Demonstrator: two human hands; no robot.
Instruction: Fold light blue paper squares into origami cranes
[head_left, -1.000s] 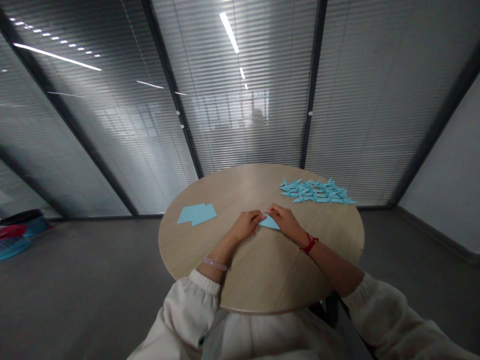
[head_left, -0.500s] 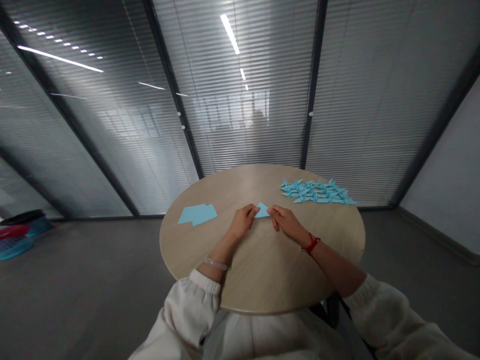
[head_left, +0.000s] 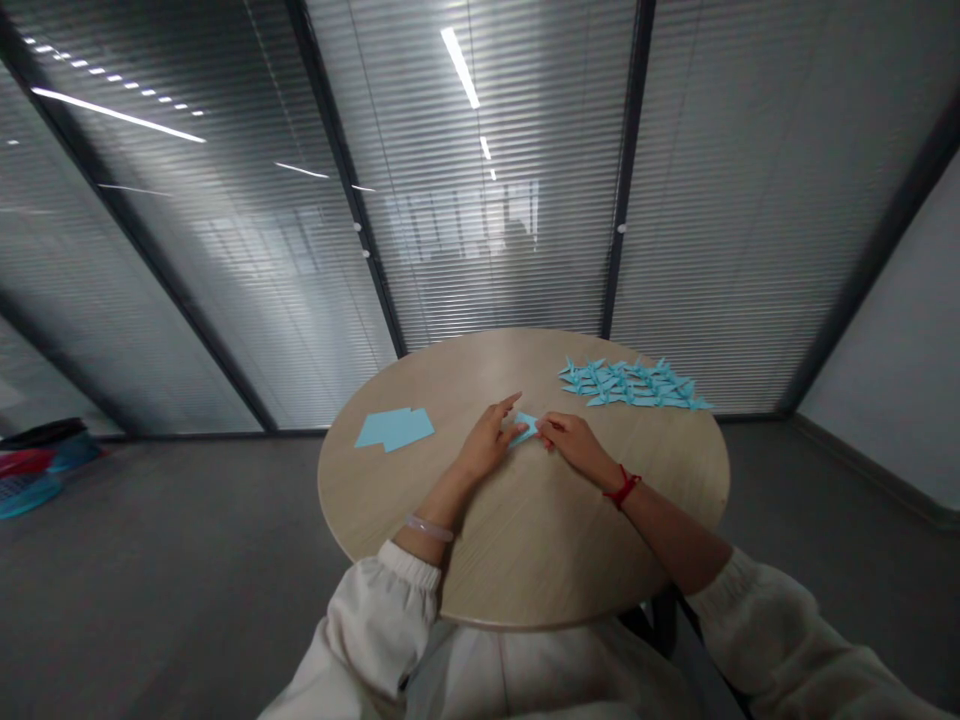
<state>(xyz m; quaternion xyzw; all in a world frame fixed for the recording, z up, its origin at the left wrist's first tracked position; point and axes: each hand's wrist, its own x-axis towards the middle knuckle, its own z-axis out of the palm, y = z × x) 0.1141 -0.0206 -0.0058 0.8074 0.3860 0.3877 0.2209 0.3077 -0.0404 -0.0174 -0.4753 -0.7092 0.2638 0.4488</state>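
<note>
Between my hands, a small folded piece of blue paper (head_left: pixel 526 424) lies on the round wooden table (head_left: pixel 525 540). My left hand (head_left: pixel 487 440) has its fingers stretched apart, the thumb resting on the paper's left side. On the other side my right hand (head_left: pixel 568 437) pinches the paper's right corner between thumb and finger. Fingers partly cover the paper, so its exact folds are hard to make out. Flat blue paper sheets (head_left: pixel 405 429) overlap to the left of my left hand. Several folded blue paper cranes (head_left: pixel 630 383) sit in rows at the back right.
A wall of glass panels with blinds (head_left: pixel 502 200) stands right behind the table's far edge. Red, blue and black baskets (head_left: pixel 30 480) are on the floor at far left. A grey wall (head_left: pixel 892 330) is on the right.
My left hand has loosened from its pinch, its fingers now extended and its thumb on the paper. The paper's visible shape has changed slightly. My right hand still pinches its corner.
</note>
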